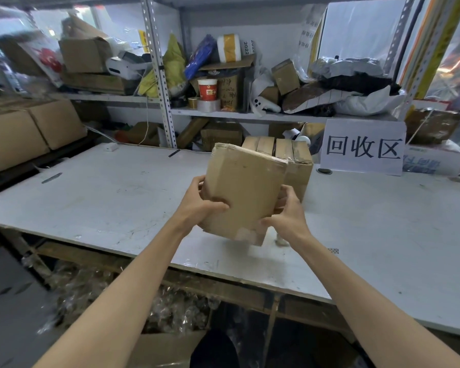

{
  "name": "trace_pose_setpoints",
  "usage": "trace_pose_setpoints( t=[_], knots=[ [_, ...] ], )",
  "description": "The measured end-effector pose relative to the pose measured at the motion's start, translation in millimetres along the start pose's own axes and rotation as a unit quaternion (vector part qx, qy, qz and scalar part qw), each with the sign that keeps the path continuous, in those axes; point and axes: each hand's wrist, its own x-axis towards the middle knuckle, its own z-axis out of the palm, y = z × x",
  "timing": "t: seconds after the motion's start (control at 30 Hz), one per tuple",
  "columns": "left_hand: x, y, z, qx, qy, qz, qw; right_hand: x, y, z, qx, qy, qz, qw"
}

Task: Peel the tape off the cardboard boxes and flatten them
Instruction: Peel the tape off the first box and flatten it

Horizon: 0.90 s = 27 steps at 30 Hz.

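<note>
Nearest to me, my left hand (202,205) grips the left edge of a cardboard box (245,192), thumb laid across its front face and fingers curled round the side. My right hand (287,216) holds the lower right corner, thumb on the front and fingers wrapped behind. I see the box lifted clear of the white table (104,197) and tilted, its top leaning away from me. Clear tape (250,153) runs along its upper edge. Just behind it a taped second box (295,166) stands on the table; I cannot tell whether the two touch. To the right a white sign (363,147) with black characters stands upright. Further back, a cluttered metal shelf (250,116) carries a red paper cup (207,89) and tape rolls (209,105).
</note>
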Motion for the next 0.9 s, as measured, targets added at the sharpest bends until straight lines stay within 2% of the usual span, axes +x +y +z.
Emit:
trace_pose_setpoints(
  t=[0.1, 0.2, 0.27, 0.37, 0.53, 0.63, 0.8, 0.9],
  knots=[
    [1, -1, -1, -0.015, 0.046, 0.021, 0.999, 3, -6, 3, 0.054, 0.019, -0.012, 0.998],
    [4, -6, -6, -0.028, 0.048, 0.033, 0.998, 6, -12, -1, 0.102, 0.043, -0.029, 0.993],
    [5, -7, -6, -0.026, 0.052, 0.043, 0.997, 4, -15, -3, 0.037, 0.024, -0.07, 0.997],
    [9, -5, 0, 0.016, 0.098, 0.071, 0.993, 2, -17, 1, -0.038, 0.001, -0.107, 0.993],
    [13, 2, 5, 0.131, 0.183, 0.133, 0.965, -3, -24, 5, -0.131, 0.036, -0.159, 0.978],
    [12, 5, 7, 0.141, 0.146, 0.17, 0.964, 2, -34, 2, -0.165, 0.011, -0.202, 0.965],
    [9, 11, 12, 0.134, 0.092, 0.195, 0.967, -1, -42, 4, -0.243, 0.03, -0.226, 0.943],
    [11, 20, 8, 0.136, 0.058, 0.202, 0.968, -7, -45, 7, -0.237, 0.034, -0.222, 0.945]
  ],
)
